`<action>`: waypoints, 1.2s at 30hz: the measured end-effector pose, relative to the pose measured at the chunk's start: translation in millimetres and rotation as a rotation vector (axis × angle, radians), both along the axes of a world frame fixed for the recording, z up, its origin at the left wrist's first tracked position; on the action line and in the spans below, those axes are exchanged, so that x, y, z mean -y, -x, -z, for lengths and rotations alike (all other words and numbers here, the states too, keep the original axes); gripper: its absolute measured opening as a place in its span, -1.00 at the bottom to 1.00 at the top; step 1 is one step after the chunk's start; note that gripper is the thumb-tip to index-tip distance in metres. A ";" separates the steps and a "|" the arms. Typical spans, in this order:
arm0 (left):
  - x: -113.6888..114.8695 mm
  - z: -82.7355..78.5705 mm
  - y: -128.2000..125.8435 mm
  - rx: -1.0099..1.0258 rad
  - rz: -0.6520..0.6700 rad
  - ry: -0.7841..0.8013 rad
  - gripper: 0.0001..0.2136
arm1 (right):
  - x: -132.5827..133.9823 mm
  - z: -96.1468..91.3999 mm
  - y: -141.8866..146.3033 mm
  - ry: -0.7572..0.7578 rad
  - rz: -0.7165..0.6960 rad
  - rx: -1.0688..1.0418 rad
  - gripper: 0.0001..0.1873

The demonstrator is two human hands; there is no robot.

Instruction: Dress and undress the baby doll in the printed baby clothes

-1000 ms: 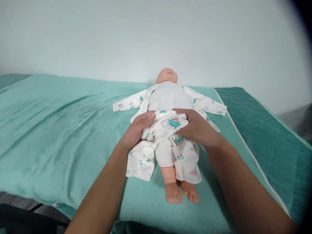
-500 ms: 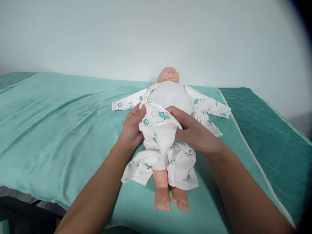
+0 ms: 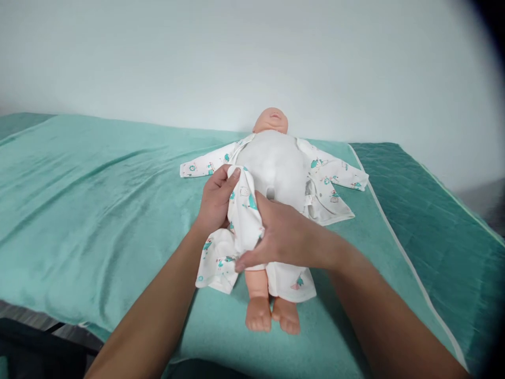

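Baby doll (image 3: 276,163): on its back on green blanket (image 3: 98,210).
Baby suit (image 3: 329,184): open under the doll, chest bare.
Left hand (image 3: 215,202): fingers pinching the suit's flap.
Right hand (image 3: 282,239): fingers curled, gripping that flap at the hips.

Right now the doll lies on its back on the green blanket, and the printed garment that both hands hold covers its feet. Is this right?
Not quite: the head view shows the feet bare, below the printed garment. Otherwise yes: the doll lies on its back on the green blanket, left hand and right hand holding the garment.
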State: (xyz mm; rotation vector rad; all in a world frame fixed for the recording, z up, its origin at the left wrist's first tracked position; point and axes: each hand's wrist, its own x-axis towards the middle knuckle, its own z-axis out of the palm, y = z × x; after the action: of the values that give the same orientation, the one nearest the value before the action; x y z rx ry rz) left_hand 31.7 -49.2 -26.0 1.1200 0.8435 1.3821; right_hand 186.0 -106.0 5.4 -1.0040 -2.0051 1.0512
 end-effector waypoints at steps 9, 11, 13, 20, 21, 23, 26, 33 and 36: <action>12.4 -1.4 4.1 -0.177 0.045 -0.108 -0.62 | -7.3 6.8 6.2 0.238 0.310 -0.563 -0.74; 16.7 -2.4 7.5 -0.243 0.165 -0.123 -0.52 | -11.9 9.3 1.6 0.307 0.380 -0.693 -0.74; 19.6 -2.7 10.0 -0.258 0.288 -0.076 -0.48 | -14.0 10.6 -1.0 0.368 0.376 -0.750 -0.73; 24.0 -1.8 5.5 0.028 0.265 0.073 -0.53 | -5.7 -1.5 2.8 0.351 0.235 -0.655 -0.66; 24.1 -2.1 5.2 0.047 0.254 0.073 -0.54 | -4.9 -3.9 1.7 0.329 0.196 -0.610 -0.65; 23.6 -2.0 6.0 0.061 0.246 0.070 -0.58 | -4.0 -7.6 -2.8 0.291 0.094 -0.477 -0.62; 22.3 -0.2 9.5 0.059 0.264 0.067 -0.61 | -3.2 -9.5 -10.8 0.288 -0.015 -0.248 -0.72; 21.8 -0.2 11.0 -0.026 0.345 -0.017 -0.48 | -4.3 3.2 -4.4 0.376 0.235 -0.534 -0.74; 19.6 -0.7 11.3 -0.064 0.419 -0.048 -0.41 | -8.9 7.8 0.1 0.399 0.293 -0.724 -0.73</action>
State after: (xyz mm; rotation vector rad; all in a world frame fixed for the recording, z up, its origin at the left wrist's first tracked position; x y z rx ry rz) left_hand 20.4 -68.8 -25.3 1.2983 0.5786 1.0264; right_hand 185.9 -97.1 -2.4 -0.8958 -1.0579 1.4203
